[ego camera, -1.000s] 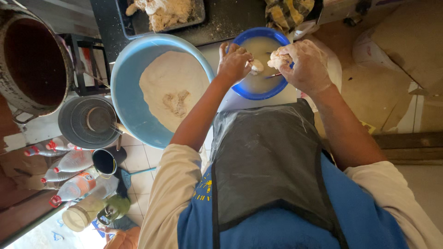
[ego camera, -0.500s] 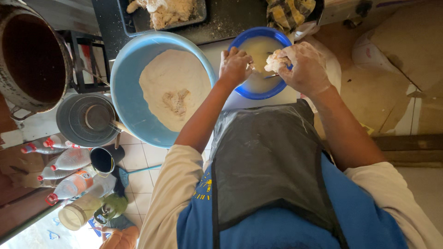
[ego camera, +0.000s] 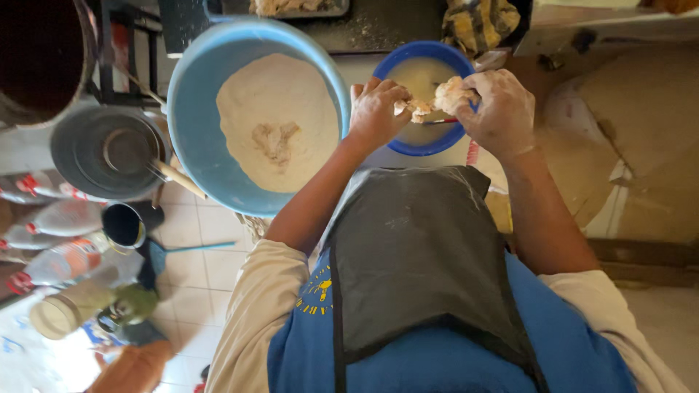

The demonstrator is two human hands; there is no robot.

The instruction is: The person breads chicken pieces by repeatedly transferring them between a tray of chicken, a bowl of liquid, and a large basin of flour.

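Over the small dark-blue bowl, both hands work a pale lump of dough. Right hand has fingers curled around the bigger part of the lump, gripping it. Left hand is closed too, fingertips pinching the smaller ragged end of the dough, so the piece spans between the two hands just above the bowl's rim. Bowl holds a pale creamy liquid or batter; can't tell which. A thin red-tipped stick or handle pokes out below the right hand, against the bowl. Just left of it, touching or nearly so, sits a large light-blue basin with a flat bed of white flour and a small clump of dough in the middle. Further left: a grey metal pot with a wooden-handled ladle inside, a dark mug below it, plastic bottles on the tiled floor. Yellow-dark cloth lies above the small bowl. Person wears a grey apron over a blue top.
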